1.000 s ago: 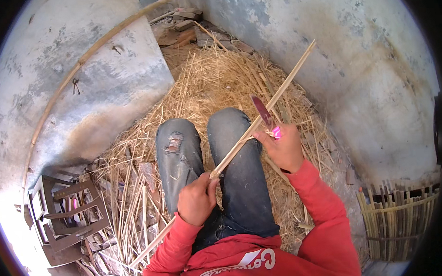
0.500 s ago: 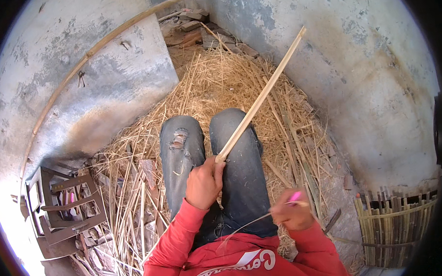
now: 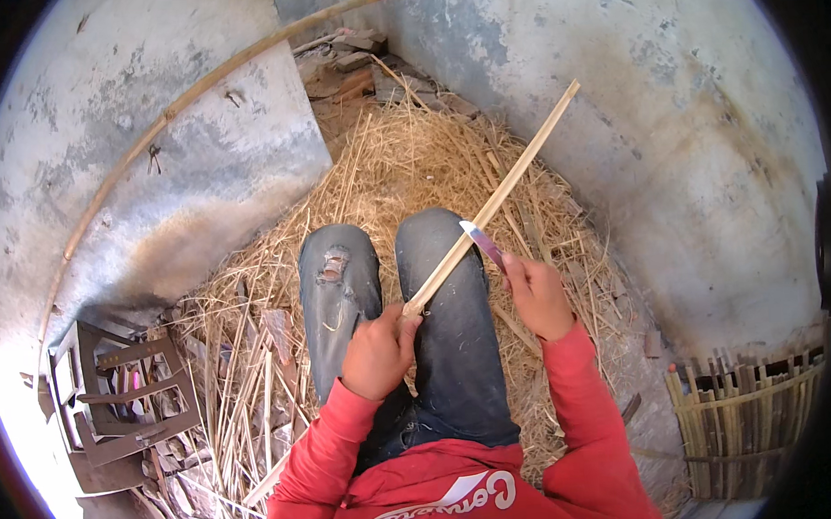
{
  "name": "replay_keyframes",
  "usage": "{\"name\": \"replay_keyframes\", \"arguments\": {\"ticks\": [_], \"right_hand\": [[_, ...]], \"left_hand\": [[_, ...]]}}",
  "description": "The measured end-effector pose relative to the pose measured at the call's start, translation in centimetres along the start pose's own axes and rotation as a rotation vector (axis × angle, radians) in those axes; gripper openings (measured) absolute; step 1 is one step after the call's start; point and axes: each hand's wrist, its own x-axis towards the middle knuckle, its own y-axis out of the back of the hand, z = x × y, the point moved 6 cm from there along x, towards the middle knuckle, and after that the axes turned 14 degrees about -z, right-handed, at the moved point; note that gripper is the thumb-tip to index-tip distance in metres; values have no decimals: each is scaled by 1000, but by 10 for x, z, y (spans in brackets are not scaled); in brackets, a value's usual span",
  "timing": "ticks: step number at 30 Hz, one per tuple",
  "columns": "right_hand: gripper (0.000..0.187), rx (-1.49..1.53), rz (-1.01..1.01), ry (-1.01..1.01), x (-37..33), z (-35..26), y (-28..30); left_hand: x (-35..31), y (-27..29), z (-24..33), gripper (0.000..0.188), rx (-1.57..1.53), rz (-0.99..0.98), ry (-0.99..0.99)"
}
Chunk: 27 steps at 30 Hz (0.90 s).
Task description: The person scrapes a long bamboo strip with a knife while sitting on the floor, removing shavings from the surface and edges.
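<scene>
My left hand [image 3: 377, 354] is closed around the near end of a long, pale bamboo strip [image 3: 512, 179], just above my thighs. The strip slants up and to the right, past my right knee, and a lengthwise line along it suggests more than one piece. My right hand [image 3: 539, 299] grips a knife [image 3: 485, 245] whose blade shines white at the tip and purplish lower down. The tip reaches the strip's right side near my knee; whether it touches, I cannot tell. My right fingers cover the knife's handle.
Straw-like shavings [image 3: 412, 159] heap around my legs, with thin strips [image 3: 255, 393] at the left. A dark broken frame [image 3: 141, 393] stands far left, and a woven slat basket [image 3: 751, 422] at the right. A long curved pole [image 3: 199, 87] crosses the upper left before peeling walls [image 3: 687, 158].
My right hand has swung up and forward from beside my hip, bringing the knife to the strip. A thin sliver near that hand is gone from it. The strip's far end sits slightly lower.
</scene>
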Motion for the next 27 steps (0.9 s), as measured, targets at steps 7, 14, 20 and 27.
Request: {"name": "replay_keyframes", "arguments": {"ticks": [7, 14, 20, 27], "right_hand": [[53, -147, 153, 82, 13, 8, -34], [58, -55, -37, -50, 15, 33, -21], [48, -167, -104, 80, 3, 12, -40], [43, -91, -150, 130, -1, -1, -54]], "left_hand": [[-3, -12, 1, 18, 65, 108, -37], [-2, -12, -5, 21, -28, 63, -35], [7, -16, -5, 22, -13, 72, -48], [7, -14, -6, 23, -35, 58, -22]]}}
